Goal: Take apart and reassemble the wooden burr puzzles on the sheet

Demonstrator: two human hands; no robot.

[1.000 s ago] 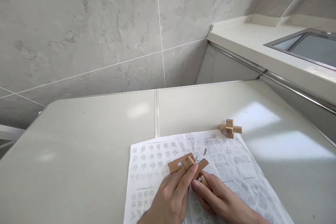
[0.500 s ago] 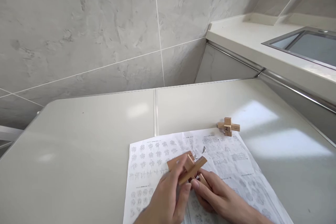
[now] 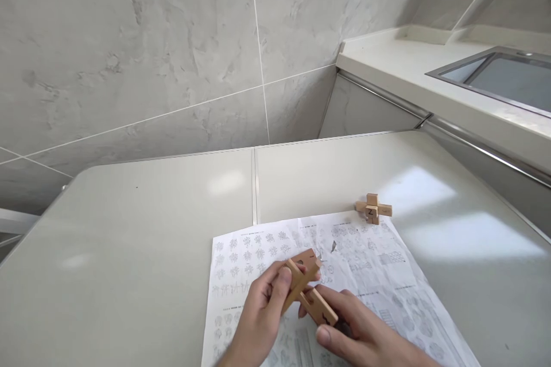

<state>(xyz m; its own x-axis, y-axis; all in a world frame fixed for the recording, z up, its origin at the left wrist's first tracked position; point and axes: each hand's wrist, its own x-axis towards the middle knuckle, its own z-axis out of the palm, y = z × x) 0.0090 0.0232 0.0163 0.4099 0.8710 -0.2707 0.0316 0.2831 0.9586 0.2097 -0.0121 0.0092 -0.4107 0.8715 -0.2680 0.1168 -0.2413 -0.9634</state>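
My left hand (image 3: 262, 315) is closed on a partly assembled wooden burr puzzle (image 3: 302, 287), its thumb pressed on one of the crossing pieces. A flat piece with a round hole lies across the far side of it, and a notched bar (image 3: 321, 308) with a dark mark sticks out toward the lower right. My right hand (image 3: 364, 327) has its fingers curled behind and under this bar, the thumb lifted off just below its end. Both hands are above the printed instruction sheet (image 3: 258, 295).
Another wooden cross-shaped puzzle (image 3: 372, 209), marked like a "2", stands at the sheet's far right corner. The glossy pale table (image 3: 129, 264) has a seam down its middle. Beyond it are a tiled wall (image 3: 172, 40) and, at right, a white counter (image 3: 387, 60) with a sink (image 3: 503, 77).
The wooden puzzle has been turned in my hands, so the notched bar now shows. My left thumb has moved up onto the pieces, and my right thumb has come away from them.
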